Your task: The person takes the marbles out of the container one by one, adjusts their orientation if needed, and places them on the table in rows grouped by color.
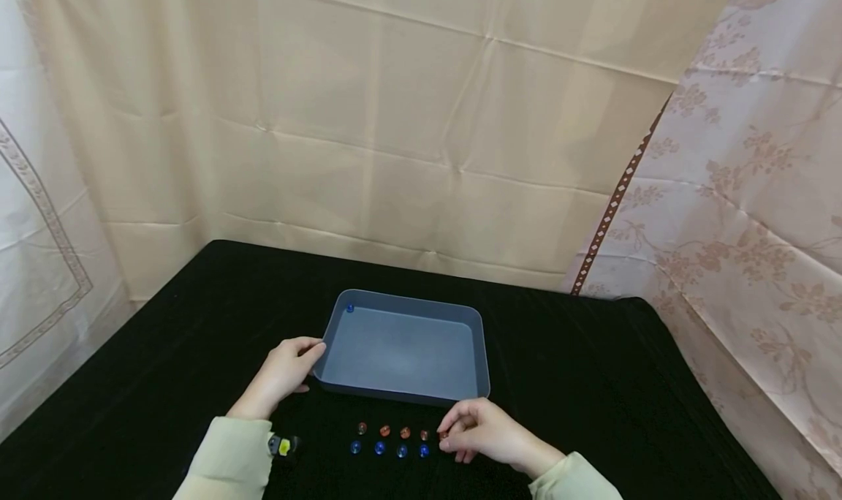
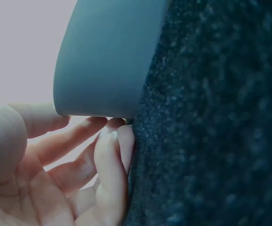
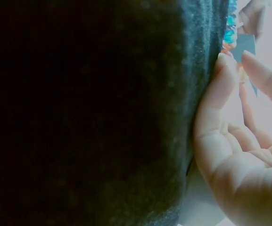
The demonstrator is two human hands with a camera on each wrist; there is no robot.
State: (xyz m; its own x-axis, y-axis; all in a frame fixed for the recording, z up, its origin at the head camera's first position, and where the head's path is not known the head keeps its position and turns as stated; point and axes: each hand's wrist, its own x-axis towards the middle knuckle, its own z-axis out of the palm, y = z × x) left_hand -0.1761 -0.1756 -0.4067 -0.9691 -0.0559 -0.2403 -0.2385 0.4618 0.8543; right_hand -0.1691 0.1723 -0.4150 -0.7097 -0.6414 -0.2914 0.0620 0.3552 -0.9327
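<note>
My left hand (image 1: 286,368) is at the left side of a grey-blue tray (image 1: 401,398), thumb at the rim and the other fingers along the outer wall. In the left wrist view, the left hand's fingertips meet the tray wall (image 2: 107,61), their ends partly hidden behind it. Close in front of the tray's near right corner, my right hand (image 1: 487,434) pinches a red marble (image 1: 443,436) between thumb and index finger. That marble lines up with the right end of a row of red marbles (image 1: 405,433). Nearer me runs a row of several blue marbles (image 1: 402,451).
One blue marble (image 1: 350,308) lies inside the tray at its far left corner. A black cloth (image 1: 579,368) covers the table. Behind it hangs a beige curtain (image 1: 395,134), with a flowered curtain (image 1: 756,193) on the right.
</note>
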